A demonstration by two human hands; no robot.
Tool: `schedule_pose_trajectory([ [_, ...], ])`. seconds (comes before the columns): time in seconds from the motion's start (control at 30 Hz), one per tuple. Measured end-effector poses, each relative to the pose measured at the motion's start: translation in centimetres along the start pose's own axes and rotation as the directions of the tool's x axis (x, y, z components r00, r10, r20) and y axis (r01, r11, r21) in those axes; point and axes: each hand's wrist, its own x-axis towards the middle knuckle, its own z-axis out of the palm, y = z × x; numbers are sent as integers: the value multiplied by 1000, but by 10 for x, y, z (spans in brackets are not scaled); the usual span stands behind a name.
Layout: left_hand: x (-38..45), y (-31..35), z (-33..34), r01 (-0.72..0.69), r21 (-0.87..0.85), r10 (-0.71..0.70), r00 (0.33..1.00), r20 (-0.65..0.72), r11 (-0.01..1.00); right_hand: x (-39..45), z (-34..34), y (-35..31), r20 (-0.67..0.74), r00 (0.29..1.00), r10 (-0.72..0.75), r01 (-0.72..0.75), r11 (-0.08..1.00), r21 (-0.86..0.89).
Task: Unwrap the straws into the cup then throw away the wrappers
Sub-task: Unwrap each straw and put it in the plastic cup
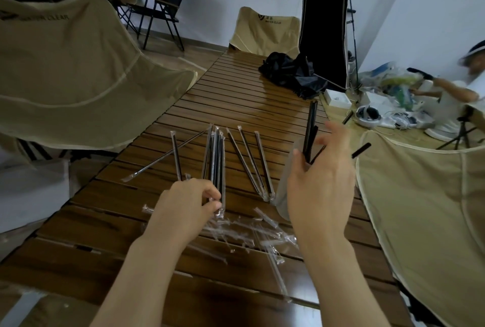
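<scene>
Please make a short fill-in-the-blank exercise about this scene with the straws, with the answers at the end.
1. The left hand grips a bundle of ___ straws.
2. The unwrapped black straws stand in the ___.
3. The empty wrappers lie on the ___ between the arms.
4. The right hand is beside the ___.

Answers: wrapped; cup; table; cup

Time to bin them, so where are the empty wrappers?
The empty wrappers lie on the slatted table's near edge, between the two forearms, just below the left hand.

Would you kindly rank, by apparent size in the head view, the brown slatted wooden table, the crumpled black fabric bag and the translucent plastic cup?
1. Brown slatted wooden table, clearly largest.
2. Crumpled black fabric bag.
3. Translucent plastic cup; it sits nearer the camera and partly behind the right hand, so this order is unsure.
</scene>
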Motion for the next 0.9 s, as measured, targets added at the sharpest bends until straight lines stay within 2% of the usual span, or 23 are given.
schedule_pose_trajectory([
  [0.07, 0, 0, 0, 39, 53, -38, 999, -23, 998, -6, 1, -12, -126, 976, -175, 184, 981, 62],
  [0.1, 1, -1, 0, 65, 77, -64, 998, -14, 995, -11, 5, -17, -117, 956, -268, 279, 957, 84],
  [0.13, 0, -1, 1, 92, 94, -93, 996, 8, 991, -17, 10, -20, -44, 938, -343, 346, 932, 108],
  [0.2, -2, -1, 2, 129, 99, -136, 989, 63, 987, -31, 29, -18, 277, 887, -370, 351, 929, 118],
  [0.27, -4, -2, 5, 115, 95, -124, 987, 99, 989, -48, 49, -3, 629, 732, -262, 312, 950, 33],
  [0.33, -6, -2, 5, 97, 119, -111, 986, 125, 988, -63, 62, 14, 800, 571, -186, 337, 941, -22],
  [0.4, -6, -2, 5, 101, 139, -121, 983, 138, 985, -72, 67, 24, 854, 500, -144, 337, 941, -39],
  [0.47, -5, -2, 4, 104, 147, -124, 983, 136, 984, -76, 69, 27, 862, 493, -119, 327, 943, -57],
  [0.63, -5, -3, 4, 109, 151, -131, 981, 143, 982, -70, 73, 27, 788, 606, -108, 305, 947, -105],
  [0.77, -3, -6, 5, 120, 116, -136, 979, 151, 986, -68, 71, 25, 786, 617, -43, 293, 939, -179],
  [0.9, -2, -7, 6, 121, 65, -130, 980, 148, 990, -58, 69, 21, 808, 580, 100, 232, 931, -282],
])
